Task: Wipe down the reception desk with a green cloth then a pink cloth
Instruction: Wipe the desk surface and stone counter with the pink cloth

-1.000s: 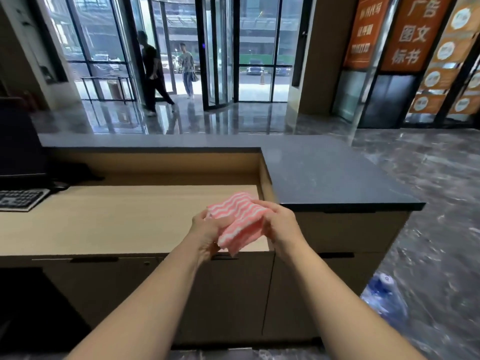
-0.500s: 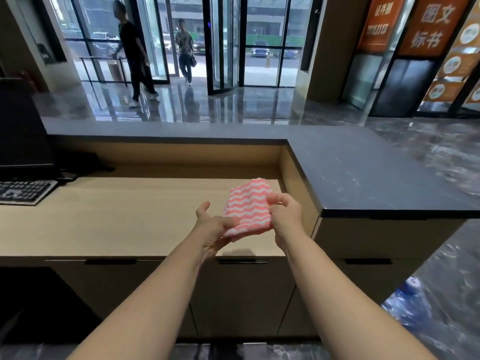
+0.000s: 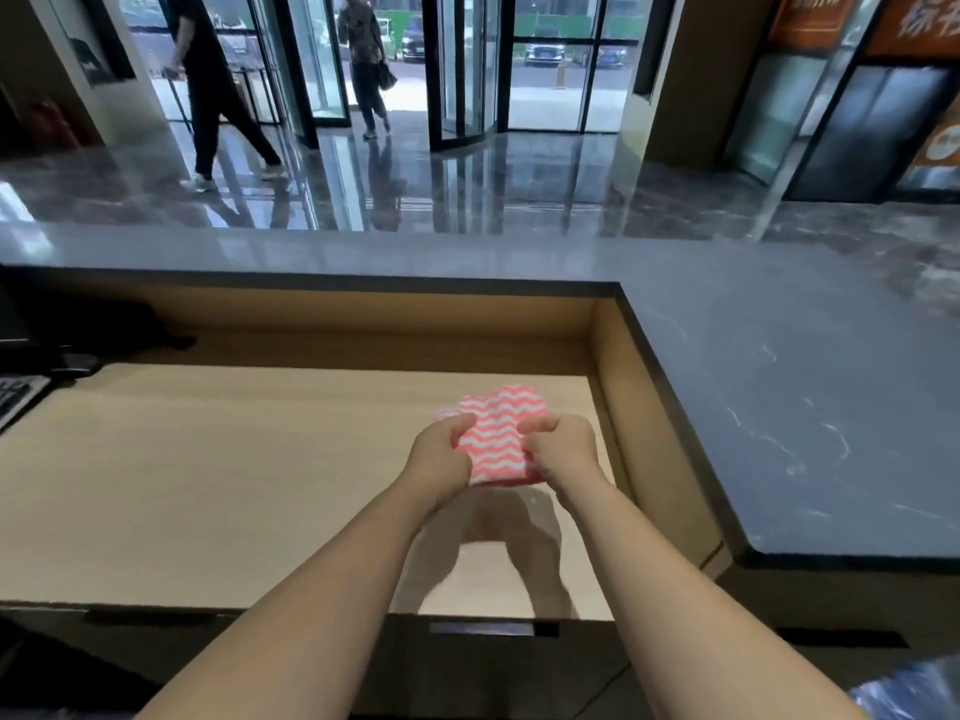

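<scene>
A: Grip first: left hand [image 3: 440, 457] and right hand [image 3: 563, 449] both pinched shut on the pink cloth [image 3: 500, 440], one at each side edge, thumbs on top.

B: Cloth flat on the surface?

A: Hard to call. Folded into a small wavy-striped pad, held just over the pale wooden desk [image 3: 234, 475], shadow falling right beneath; touching or hovering, cannot tell.

B: Placement on the desk?

A: Toward three o'clock of the wooden top, near the raised side wall. Dark stone counter [image 3: 779, 387] wrapping from twelve round to three. Keyboard [image 3: 15, 397] far out at nine, well apart.

B: Green cloth anywhere?

A: Nowhere in view. Judging by that, likely the second pass: pink cloth being readied, not yet stroked.

B: Next move, then?

A: Probably pressing the pad flat under one palm, then sweeping from three o'clock toward nine. Worth stopping short of the keyboard. Two passers-by [image 3: 218, 85] beyond at twelve, no concern.
</scene>
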